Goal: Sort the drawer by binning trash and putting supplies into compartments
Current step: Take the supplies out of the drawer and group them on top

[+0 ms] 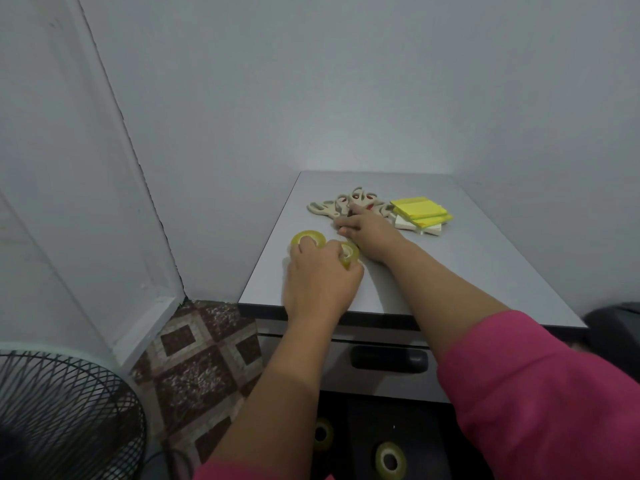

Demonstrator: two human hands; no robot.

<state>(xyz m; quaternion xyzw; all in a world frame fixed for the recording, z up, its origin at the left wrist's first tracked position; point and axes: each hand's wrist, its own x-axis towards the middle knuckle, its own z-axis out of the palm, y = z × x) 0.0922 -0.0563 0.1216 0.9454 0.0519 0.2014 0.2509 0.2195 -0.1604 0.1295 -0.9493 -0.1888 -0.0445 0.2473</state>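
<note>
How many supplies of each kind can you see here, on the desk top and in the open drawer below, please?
Tape rolls: 4, two on the desk top (one, another) and two in the drawer (one, another)
Sticky note pads: 1 stack, pad count unclear
Scissors: 1 overlapping cluster, number unclear
Total: 4 rolls plus 2 groups

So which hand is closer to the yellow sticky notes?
Right. The right hand lies just beside the sticky notes, reaching at the scissors; the left hand is nearer the desk's front edge, on tape rolls.
</note>
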